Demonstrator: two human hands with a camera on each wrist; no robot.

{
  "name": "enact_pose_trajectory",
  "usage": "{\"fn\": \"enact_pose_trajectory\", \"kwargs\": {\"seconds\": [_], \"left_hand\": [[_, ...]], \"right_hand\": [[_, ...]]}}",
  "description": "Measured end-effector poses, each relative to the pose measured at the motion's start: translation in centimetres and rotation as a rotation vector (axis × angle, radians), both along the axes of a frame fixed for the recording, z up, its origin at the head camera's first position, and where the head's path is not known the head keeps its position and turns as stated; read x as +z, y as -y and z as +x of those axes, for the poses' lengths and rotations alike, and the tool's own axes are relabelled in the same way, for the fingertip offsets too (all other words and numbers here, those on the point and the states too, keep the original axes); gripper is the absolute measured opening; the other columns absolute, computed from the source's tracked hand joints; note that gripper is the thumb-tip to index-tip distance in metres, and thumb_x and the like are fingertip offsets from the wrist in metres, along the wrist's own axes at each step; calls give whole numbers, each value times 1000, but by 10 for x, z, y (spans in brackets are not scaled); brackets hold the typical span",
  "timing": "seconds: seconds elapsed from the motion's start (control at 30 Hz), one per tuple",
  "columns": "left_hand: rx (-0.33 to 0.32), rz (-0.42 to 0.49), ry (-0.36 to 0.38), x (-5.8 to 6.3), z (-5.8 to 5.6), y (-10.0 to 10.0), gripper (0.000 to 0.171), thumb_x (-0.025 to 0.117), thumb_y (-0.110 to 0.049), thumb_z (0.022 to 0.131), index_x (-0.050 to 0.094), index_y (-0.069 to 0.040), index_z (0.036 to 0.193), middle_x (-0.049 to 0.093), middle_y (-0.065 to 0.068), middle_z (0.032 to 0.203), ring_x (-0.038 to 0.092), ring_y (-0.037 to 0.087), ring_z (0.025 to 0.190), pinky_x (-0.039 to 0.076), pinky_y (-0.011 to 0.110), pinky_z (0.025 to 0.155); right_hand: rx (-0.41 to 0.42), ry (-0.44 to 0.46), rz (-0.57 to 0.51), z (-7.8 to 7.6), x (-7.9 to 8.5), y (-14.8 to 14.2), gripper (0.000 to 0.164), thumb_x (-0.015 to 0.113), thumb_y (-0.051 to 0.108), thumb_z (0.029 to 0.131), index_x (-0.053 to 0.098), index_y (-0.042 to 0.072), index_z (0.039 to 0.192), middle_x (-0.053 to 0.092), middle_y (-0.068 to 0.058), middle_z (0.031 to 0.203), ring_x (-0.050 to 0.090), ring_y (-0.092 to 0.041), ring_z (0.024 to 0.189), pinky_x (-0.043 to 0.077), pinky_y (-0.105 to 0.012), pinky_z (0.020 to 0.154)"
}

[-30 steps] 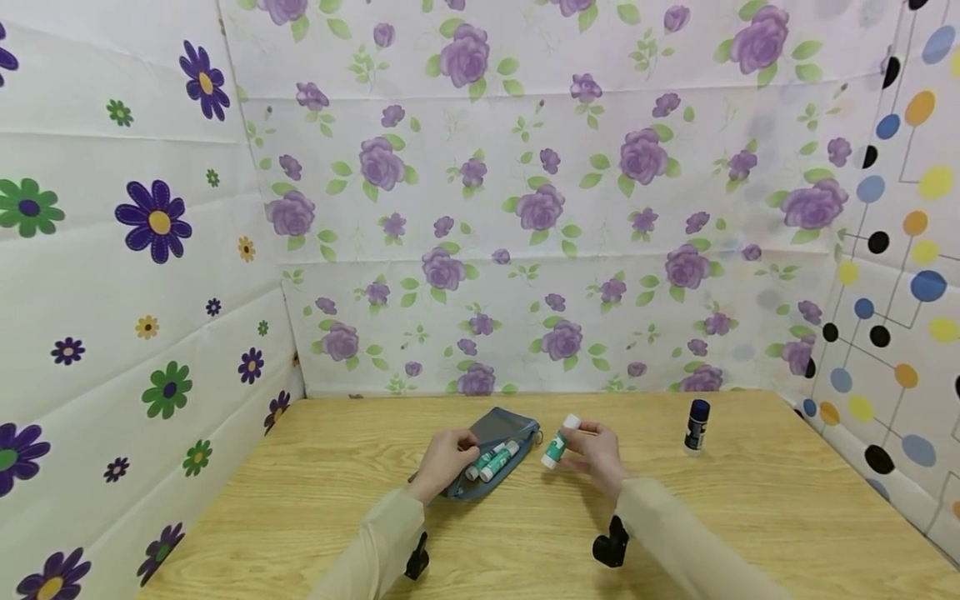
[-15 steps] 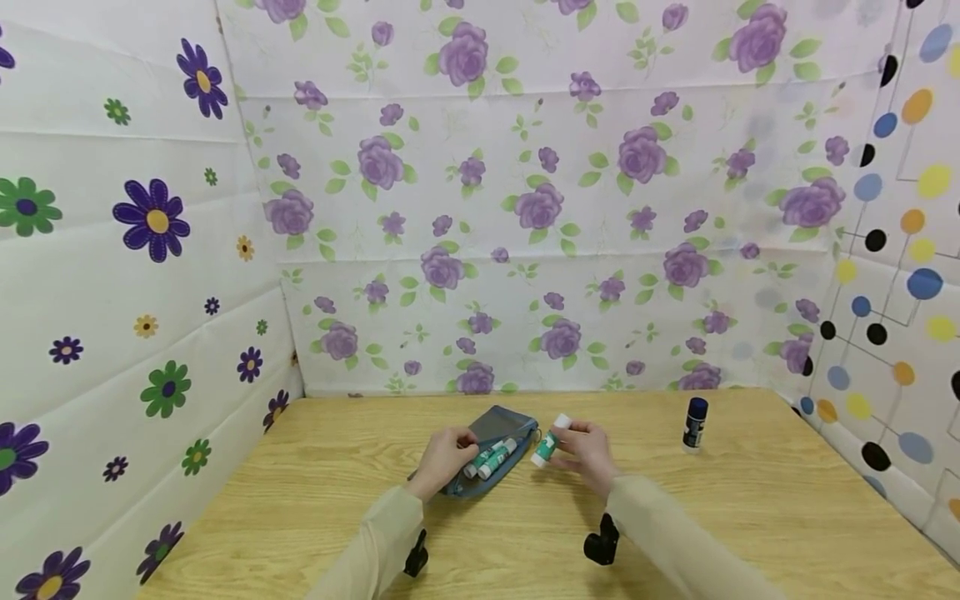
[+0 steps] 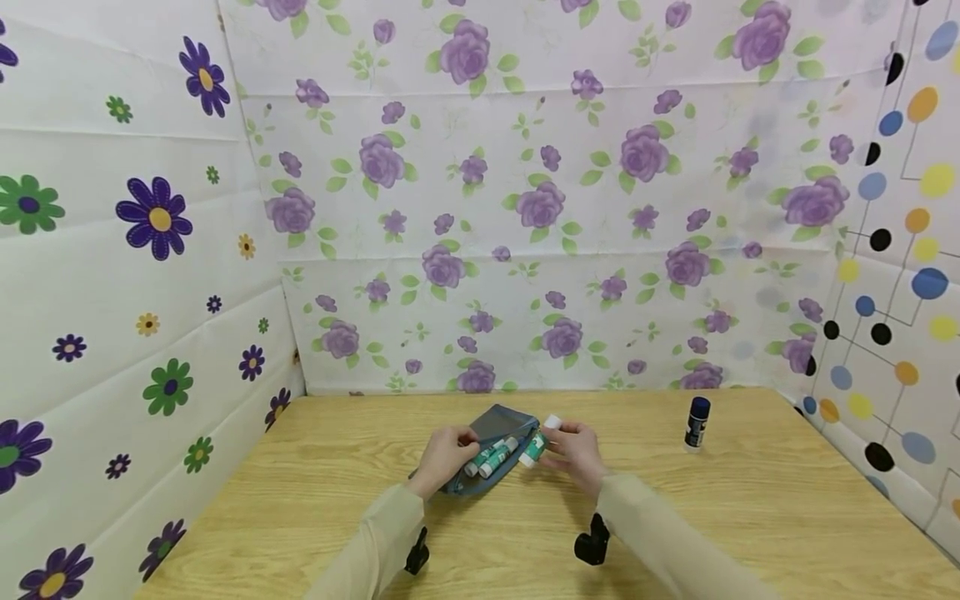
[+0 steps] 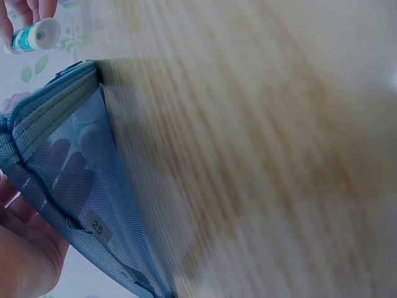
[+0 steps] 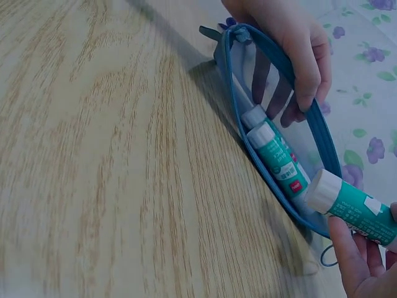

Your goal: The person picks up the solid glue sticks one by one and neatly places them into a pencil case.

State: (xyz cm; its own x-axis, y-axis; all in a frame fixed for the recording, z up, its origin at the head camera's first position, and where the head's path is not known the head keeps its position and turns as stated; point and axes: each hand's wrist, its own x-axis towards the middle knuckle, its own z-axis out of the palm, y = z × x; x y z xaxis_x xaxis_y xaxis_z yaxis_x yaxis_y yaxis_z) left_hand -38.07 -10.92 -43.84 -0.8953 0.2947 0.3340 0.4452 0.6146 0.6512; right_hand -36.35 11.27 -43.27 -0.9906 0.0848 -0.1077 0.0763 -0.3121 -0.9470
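A blue mesh zip pouch [image 3: 504, 418] lies on the table with its mouth spread. My left hand [image 3: 445, 457] pinches the upper edge of that mouth, thumb on one side and fingers behind the mesh [image 4: 93, 205]. Two green-and-white glue sticks lie side by side inside, the nearer glue stick [image 5: 279, 158] partly covering the other glue stick [image 5: 253, 115]. In my right hand [image 3: 579, 452] another glue stick [image 3: 535, 447] is gripped between thumb and fingers. Its white end [image 5: 324, 191] is at the pouch's mouth in the right wrist view; whether it touches the rim I cannot tell.
A dark-blue-capped bottle or tube [image 3: 697, 423] stands upright at the right of the wooden table [image 3: 315, 517]. Flower-patterned sheets [image 3: 525, 208] rise behind and at the left; a dotted sheet [image 3: 892, 350] hangs at the right. A small ring [image 5: 329, 256] hangs at the pouch's end.
My right hand has carried its glue stick leftward, from beside the pouch up to its right edge. The left hand keeps its hold on the pouch and has barely moved.
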Motion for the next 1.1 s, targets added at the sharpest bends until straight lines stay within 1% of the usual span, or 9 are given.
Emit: {"fn": "enact_pose_trajectory", "kwargs": {"seconds": [0.23,0.43,0.63,0.77,0.9,1.1], "left_hand": [[-1,6,-9,-1,-1,1,10,58,-7,84,67,-5,89,59,-3,77,54,11,67,44,29,61],[-9,15,-25,-1,0,1,9,58,-5,84,67,-5,87,59,-3,76,54,11,67,45,30,60],[-6,14,-10,-2,-1,1,9,58,-6,85,66,-5,88,58,-3,77,54,11,67,45,29,60],[-5,11,1,-1,-2,1,10,57,-8,86,66,-6,89,58,-3,77,53,11,67,44,29,60],[-8,8,1,0,-2,1,9,58,-8,86,66,-5,89,58,-3,77,53,11,66,44,30,60],[-10,6,-2,0,-1,1,9,58,-7,85,66,-5,89,58,-3,77,53,11,66,44,29,59]], "right_hand": [[16,9,-4,2,0,8,46,56,1,88,28,-13,123,40,-27,111,49,-39,99,42,-47,80],[28,8,-11,4,0,15,44,55,1,88,29,-12,122,40,-26,110,50,-36,94,42,-48,80],[36,7,-11,4,0,21,43,56,1,88,28,-11,119,40,-25,108,52,-34,91,43,-47,80],[39,10,-7,4,-1,24,38,56,0,87,32,-10,115,43,-24,104,54,-32,87,43,-46,79],[49,14,-5,6,0,27,34,55,-1,88,34,-10,111,46,-24,101,55,-34,87,42,-47,80],[75,18,13,8,-1,28,39,56,0,88,31,-12,115,49,-27,101,55,-36,90,43,-47,80]]}}
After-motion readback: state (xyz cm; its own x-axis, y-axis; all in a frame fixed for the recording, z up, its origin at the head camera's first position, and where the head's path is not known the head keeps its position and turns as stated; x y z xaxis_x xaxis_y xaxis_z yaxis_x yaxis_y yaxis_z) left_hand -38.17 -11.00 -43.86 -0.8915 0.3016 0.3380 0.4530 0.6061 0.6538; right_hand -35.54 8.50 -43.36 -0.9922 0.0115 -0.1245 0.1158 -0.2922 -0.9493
